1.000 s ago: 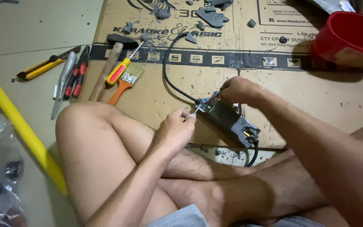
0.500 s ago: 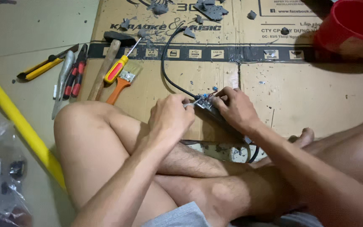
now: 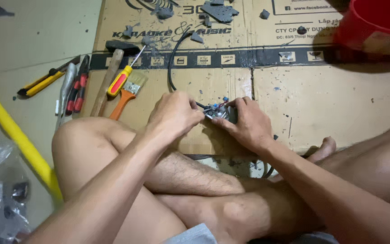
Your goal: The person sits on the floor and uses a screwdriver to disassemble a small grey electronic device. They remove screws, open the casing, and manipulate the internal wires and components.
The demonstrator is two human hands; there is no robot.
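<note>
At the far left a yellow pipe (image 3: 10,135) is laid across the floor, and beside it a utility knife (image 3: 46,82), pliers (image 3: 78,86), a hammer (image 3: 109,74), a screwdriver (image 3: 122,79) and a brush (image 3: 129,92) are lined up on the cardboard (image 3: 330,99). At the centre a small electrical module (image 3: 220,113) is held just above the cardboard, between both hands. The left hand (image 3: 174,115) is closed with fingertips pinching its thin wires; the right hand (image 3: 249,124) is wrapped around its body. A black cable (image 3: 172,63) is run from it. The module is judged light and stiff (its wires thin and easily broken), best held by the casing. A red bucket (image 3: 375,25) is seen at far right.
</note>
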